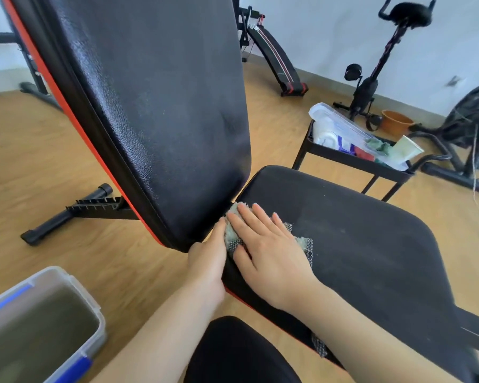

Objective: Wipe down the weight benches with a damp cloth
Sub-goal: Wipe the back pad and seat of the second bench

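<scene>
The right hand lies flat, fingers spread, pressing the cloth onto the seat pad beside the backrest gap. The left hand grips the cloth's near edge at the seat's rim. Bare seat stretches beyond the knuckles.

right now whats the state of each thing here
backrest pad: tilted up
seat pad: flat, dusty specks
cloth: pressed on seat at the hinge gap
right hand: flat on cloth
left hand: gripping seat edge
plastic tub: open, murky water
cart: loaded
</scene>
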